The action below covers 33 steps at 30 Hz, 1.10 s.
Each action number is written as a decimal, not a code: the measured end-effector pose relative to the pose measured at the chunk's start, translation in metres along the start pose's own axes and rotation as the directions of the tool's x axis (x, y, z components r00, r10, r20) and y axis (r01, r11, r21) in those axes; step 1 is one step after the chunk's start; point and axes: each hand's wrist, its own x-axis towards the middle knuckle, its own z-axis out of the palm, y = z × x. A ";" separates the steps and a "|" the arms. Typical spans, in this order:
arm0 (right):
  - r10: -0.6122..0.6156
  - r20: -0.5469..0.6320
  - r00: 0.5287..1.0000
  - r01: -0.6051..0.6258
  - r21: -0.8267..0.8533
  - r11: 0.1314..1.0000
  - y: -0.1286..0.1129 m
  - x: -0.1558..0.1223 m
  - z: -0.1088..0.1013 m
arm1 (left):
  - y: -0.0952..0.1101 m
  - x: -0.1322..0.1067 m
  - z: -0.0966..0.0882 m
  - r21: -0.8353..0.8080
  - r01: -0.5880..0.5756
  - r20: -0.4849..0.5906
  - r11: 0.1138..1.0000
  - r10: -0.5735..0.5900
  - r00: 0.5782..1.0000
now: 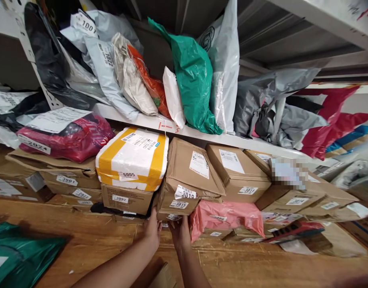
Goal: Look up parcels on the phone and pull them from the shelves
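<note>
Both hands reach low into a stack of brown cardboard boxes under the shelf. My left hand [152, 230] is at the stack's lower left corner, its fingers partly hidden against the side. My right hand [181, 235] grips the bottom front edge, with its fingertips under the cardboard box labelled 3015 [164, 205]. Resting on that is a larger dented cardboard box [179, 170] labelled 3019. To the left, a white foam box with yellow tape [131, 154], labelled 6005, sits on a cardboard box labelled 3002 [109, 196]. A pink plastic parcel [232, 214] lies right beside my right hand.
Above runs a white metal shelf [190, 131] with plastic mailers, among them a green bag [191, 76]. More cardboard boxes [241, 172] line the right side. A magenta parcel [67, 138] tops the left stack. A dark green bag [25, 256] lies on the wooden floor [232, 270].
</note>
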 end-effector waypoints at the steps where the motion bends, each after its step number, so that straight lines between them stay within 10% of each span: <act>1: 0.017 -0.001 1.000 -0.017 0.005 1.000 -0.001 0.002 0.001 | 0.001 0.000 0.000 0.011 0.004 0.000 1.000 -0.004 1.000; 5: 0.071 -0.038 0.997 -0.070 0.025 0.997 -0.002 0.010 0.008 | 0.015 -0.006 -0.005 0.159 -0.054 0.022 0.986 0.051 0.998; 9: 0.067 -0.072 0.995 -0.061 0.091 0.994 0.002 0.005 0.017 | 0.028 -0.038 -0.014 0.355 -0.359 0.095 0.863 0.349 0.932; 12: 0.061 -0.034 0.998 -0.056 0.128 0.990 0.003 -0.011 0.022 | 0.024 -0.061 -0.013 0.485 -0.721 0.353 0.495 0.644 0.679; 15: 0.077 -0.060 0.995 -0.069 0.127 0.990 0.004 -0.035 0.017 | 0.018 -0.062 -0.003 0.576 -0.801 0.455 0.163 0.750 0.480; 23: 0.163 -0.147 0.976 -0.155 0.061 0.986 0.004 -0.074 -0.027 | 0.035 -0.036 0.007 0.710 -0.660 0.418 0.244 0.608 0.675; 33: 0.225 -0.005 0.974 -0.224 -0.103 0.969 -0.024 -0.062 -0.041 | 0.040 -0.038 0.008 0.645 -0.680 0.423 0.348 0.579 0.697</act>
